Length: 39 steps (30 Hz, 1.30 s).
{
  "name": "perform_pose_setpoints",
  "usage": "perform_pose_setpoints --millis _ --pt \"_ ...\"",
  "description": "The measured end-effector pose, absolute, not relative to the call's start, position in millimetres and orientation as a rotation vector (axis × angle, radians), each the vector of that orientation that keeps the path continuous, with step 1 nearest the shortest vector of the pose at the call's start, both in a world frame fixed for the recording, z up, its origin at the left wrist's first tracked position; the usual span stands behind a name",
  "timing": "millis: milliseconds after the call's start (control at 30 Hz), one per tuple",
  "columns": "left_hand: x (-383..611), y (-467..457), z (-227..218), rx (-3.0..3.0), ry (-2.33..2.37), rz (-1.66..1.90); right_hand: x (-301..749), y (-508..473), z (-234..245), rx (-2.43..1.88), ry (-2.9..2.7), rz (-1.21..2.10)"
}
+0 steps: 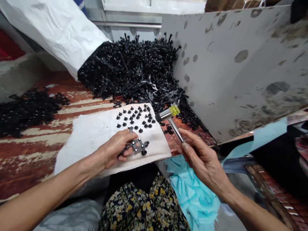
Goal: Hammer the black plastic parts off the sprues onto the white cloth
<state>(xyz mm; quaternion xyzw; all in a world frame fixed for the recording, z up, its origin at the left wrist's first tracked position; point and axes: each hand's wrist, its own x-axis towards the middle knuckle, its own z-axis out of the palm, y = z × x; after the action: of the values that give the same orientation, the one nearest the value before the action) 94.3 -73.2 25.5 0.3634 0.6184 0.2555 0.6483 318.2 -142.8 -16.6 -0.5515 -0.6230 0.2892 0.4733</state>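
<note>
My left hand (pixel 120 146) is closed around a black jointed linkage part (pixel 138 145) with small silver rivets, held low over a white cloth (pixel 93 125). Part of the linkage is hidden by my fingers. In my right hand (pixel 198 155) is a small mallet (pixel 169 117), gripped by its metal handle, with one yellow face and one dark face. Its head is raised over the right edge of the cloth, apart from the linkage. Several small black round-based pegs (pixel 131 122) stand on the cloth beyond my left hand.
A large heap of black linkage parts (pixel 134 67) spills from a white sack (pixel 60 29) at the back. Another black pile (pixel 31 110) lies at left on the worn red table (pixel 43 150). A stained grey panel (pixel 235 64) borders the right side. Turquoise material (pixel 192 195) hangs below.
</note>
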Motion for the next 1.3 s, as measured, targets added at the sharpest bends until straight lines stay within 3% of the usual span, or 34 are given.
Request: perform_pose_setpoints --millis 200,600,1300 --pt "83 -69 10 1.18 1.382 0.601 310 -137 -41 -1.351 -1.372 0.971" --pt "72 -49 -11 1.396 1.319 0.533 311 -139 -54 -1.367 -1.498 0.895" --pt "72 -49 -5 1.609 1.436 0.449 312 -139 -55 -1.34 -1.576 0.855"
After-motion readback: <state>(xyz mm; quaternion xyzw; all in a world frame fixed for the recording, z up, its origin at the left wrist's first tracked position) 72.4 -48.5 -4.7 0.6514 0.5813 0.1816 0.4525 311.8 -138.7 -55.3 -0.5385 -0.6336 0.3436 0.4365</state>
